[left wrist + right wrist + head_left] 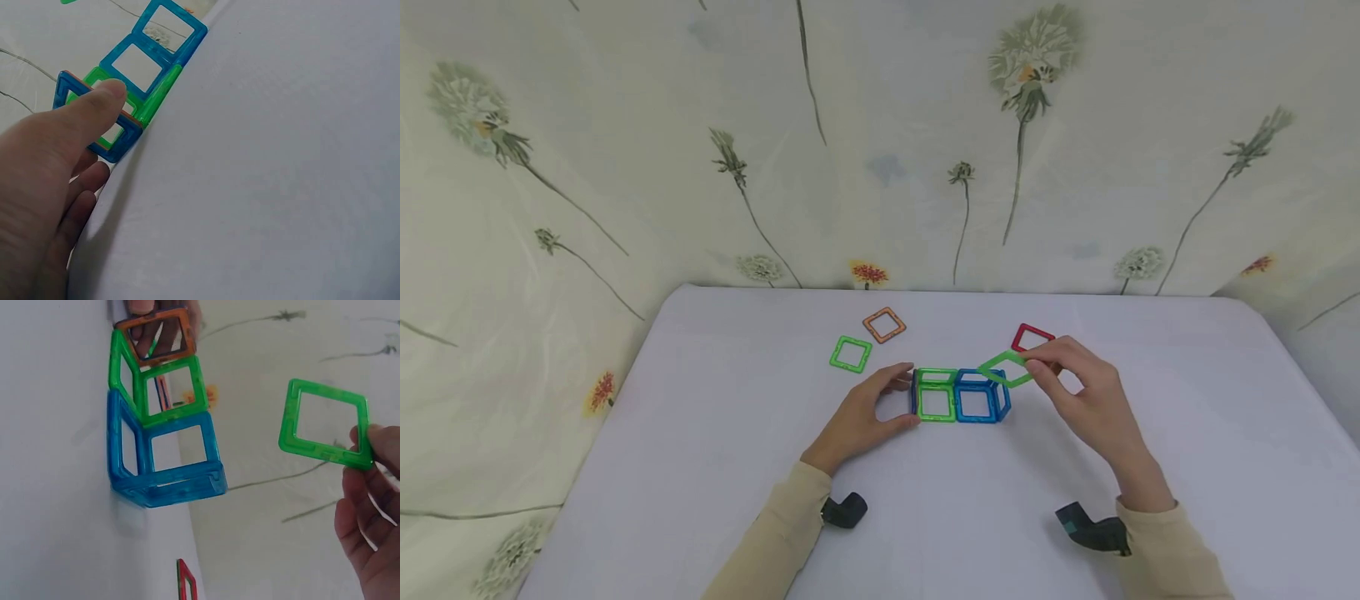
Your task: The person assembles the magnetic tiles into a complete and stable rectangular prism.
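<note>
Centrally on a white table (737, 383), a joined row of green and blue square frames (956, 400) stands in open box form. A person's left hand (859, 419) grips its left end between thumb and fingers, seemingly to steady it. The right hand (1093, 408) pinches a green tile (322, 452) by one edge, apparently to leave its other sides free; it is raised near the row's blue right end. Loose tiles lie on the far side: green (846, 367) and orange (872, 332) to the left, red (1018, 337) to the right, perhaps for easy reach.
</note>
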A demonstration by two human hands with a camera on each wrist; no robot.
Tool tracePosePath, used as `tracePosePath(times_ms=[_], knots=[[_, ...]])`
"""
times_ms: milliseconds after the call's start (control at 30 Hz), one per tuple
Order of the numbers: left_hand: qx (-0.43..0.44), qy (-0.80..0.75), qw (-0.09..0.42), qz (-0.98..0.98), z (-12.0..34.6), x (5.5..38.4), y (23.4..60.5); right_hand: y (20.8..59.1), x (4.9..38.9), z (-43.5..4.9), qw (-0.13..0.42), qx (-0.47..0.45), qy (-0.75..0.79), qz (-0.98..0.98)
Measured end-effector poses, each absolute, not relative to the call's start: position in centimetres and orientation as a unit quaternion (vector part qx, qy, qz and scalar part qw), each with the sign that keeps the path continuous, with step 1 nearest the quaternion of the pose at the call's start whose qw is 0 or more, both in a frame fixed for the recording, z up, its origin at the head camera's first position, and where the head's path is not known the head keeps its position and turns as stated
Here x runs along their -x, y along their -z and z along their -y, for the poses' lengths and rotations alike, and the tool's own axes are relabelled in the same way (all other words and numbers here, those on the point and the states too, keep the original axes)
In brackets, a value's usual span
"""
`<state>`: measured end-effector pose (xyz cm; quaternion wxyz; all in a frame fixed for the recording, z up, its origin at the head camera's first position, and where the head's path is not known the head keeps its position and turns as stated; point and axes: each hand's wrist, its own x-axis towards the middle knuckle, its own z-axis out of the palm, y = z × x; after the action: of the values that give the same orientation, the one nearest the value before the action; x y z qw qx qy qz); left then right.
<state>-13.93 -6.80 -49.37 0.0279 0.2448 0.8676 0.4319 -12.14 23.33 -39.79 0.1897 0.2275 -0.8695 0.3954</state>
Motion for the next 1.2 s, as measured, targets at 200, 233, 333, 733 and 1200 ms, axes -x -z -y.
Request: tracePosePath(times_ms=[200, 233, 333, 733, 1200], knots=[[-0.255, -0.439, 0.021, -0.862, 6.8, 14.0, 49.5, 40.2, 12.0, -22.8, 0.180, -0.244, -0.385, 0.872], [-0.259, -0.441, 0.018, -0.859, 6.8, 14.0, 49.5, 40.2, 12.0, -22.7, 0.180, -0.247, -0.382, 0.872], [-0.272, -0.449, 0.006, -0.851, 6.9, 14.1, 49.5, 40.3, 11.9, -22.4, 0.174, -0.249, -0.382, 0.873], [-0.313, -0.479, -0.017, -0.820, 7.1, 13.8, 49.4, 41.0, 11.7, -21.0, 0.146, -0.280, -0.374, 0.872], [-0.340, -0.483, -0.011, -0.807, 7.0, 13.7, 49.6, 41.9, 11.5, -19.8, 0.148, -0.309, -0.341, 0.875]])
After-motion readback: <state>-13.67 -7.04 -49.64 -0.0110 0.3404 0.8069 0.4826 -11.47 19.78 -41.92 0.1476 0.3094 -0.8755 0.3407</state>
